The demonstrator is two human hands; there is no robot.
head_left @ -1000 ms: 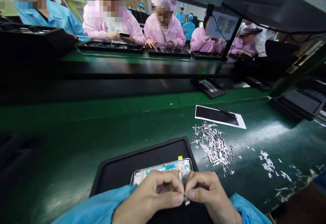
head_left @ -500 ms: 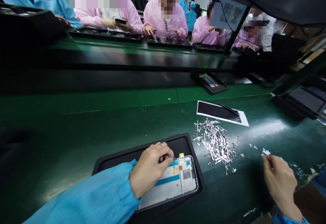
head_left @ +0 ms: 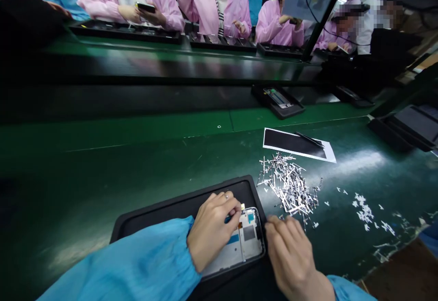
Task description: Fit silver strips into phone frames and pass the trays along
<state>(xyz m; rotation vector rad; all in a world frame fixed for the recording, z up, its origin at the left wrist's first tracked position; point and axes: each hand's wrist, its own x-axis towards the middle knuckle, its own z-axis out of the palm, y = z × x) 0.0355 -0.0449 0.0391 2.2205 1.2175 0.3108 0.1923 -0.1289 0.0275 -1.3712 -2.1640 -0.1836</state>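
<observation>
A silver phone frame [head_left: 252, 246] with blue strips lies in a black foam tray [head_left: 244, 187]. My left hand [head_left: 215, 228] is over the frame's upper edge, thumb and fingers pinched together near a small yellow tab [head_left: 242, 207]; anything between them is hidden. My right hand [head_left: 290, 250] is at the tray's right edge, beside the frame's end. Its fingers are bent and drawn together, slightly blurred, and I cannot make out what is in them. Just beyond it lies a heap of thin silver strips [head_left: 292, 189]. Small white pieces [head_left: 363, 210] are scattered farther right.
Behind the heap, a dark sheet with a white border [head_left: 290, 143] carries black tweezers [head_left: 310, 139]. Another black tray with a phone frame [head_left: 278, 100] stands farther back. A dark tray [head_left: 407, 127] is at right. Several people in pink [head_left: 232, 4] work across the bench.
My right hand has moved left from the small white pieces to the right end of the phone frame. My left hand stays over the frame, still pinched. The view has tilted slightly down.
</observation>
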